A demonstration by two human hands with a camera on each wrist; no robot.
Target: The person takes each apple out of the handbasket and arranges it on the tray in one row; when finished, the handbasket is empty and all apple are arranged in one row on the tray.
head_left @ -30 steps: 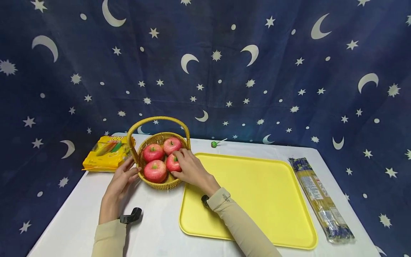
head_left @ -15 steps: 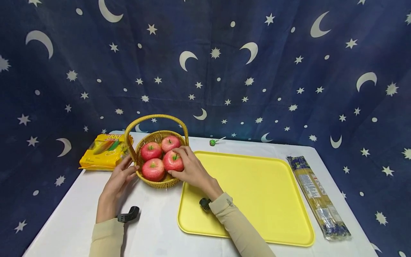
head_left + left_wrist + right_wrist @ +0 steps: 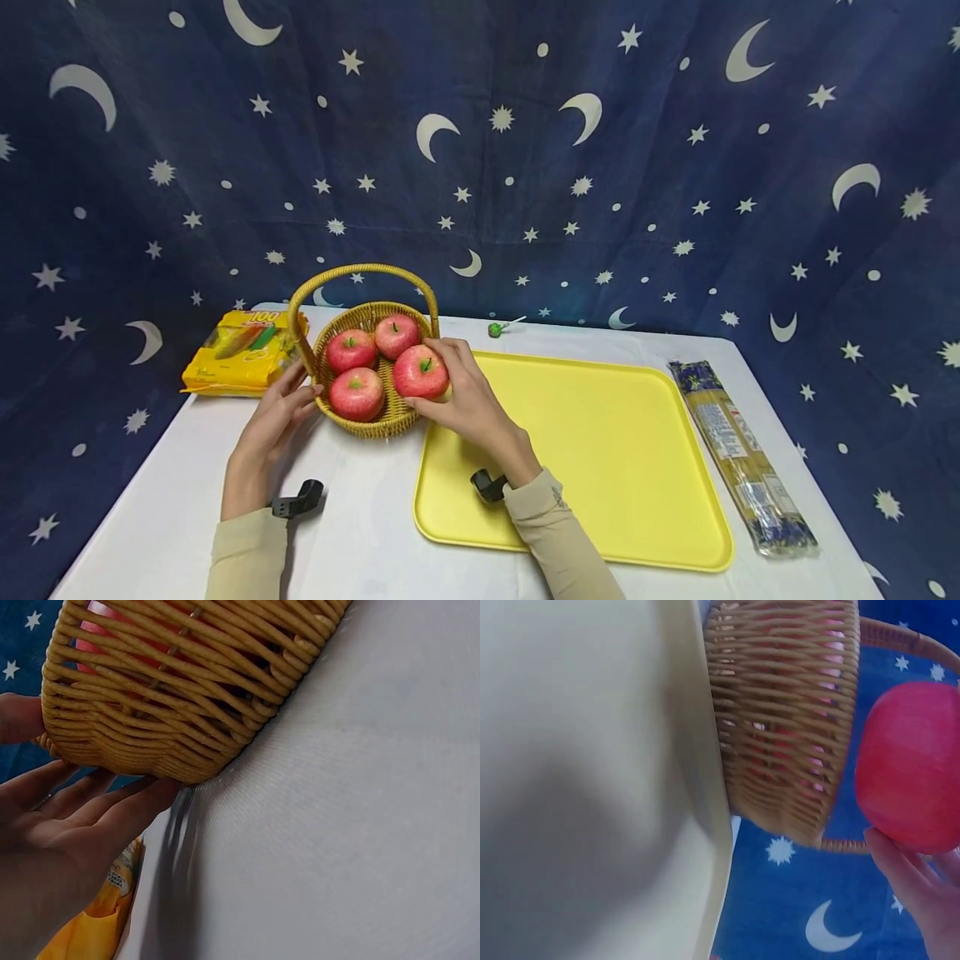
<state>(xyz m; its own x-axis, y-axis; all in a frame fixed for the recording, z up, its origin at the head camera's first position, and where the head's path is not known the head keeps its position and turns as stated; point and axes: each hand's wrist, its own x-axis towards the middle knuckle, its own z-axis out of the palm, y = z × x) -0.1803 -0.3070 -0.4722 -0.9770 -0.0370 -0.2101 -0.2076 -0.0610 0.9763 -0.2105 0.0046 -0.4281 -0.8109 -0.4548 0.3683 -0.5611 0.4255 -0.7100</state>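
A wicker basket [image 3: 382,427] with a tall arched handle stands on the white table, left of the yellow tray. My left hand [image 3: 273,425] holds its left side, thumb at the rim and fingers along the outer weave [image 3: 142,742]. My right hand [image 3: 476,412] grips a red apple [image 3: 420,372] at the basket's right rim. In the right wrist view that apple [image 3: 911,765] is raised clear of the rim, with fingertips against its side. Inside the basket lie three more apples, one at the front [image 3: 357,395], one behind it [image 3: 350,352] and one at the back [image 3: 397,335].
The yellow tray [image 3: 585,467] lies right of the basket, under my right forearm. A yellow snack bag [image 3: 243,354] sits behind my left hand. A green lollipop [image 3: 497,329] lies at the back edge. A long clear packet of noodle-like sticks [image 3: 738,458] lies at the right.
My right hand has lifted the apple up from the basket and shifted it right, over the rim. The left hand stays at the basket's side. The head view has shifted slightly.
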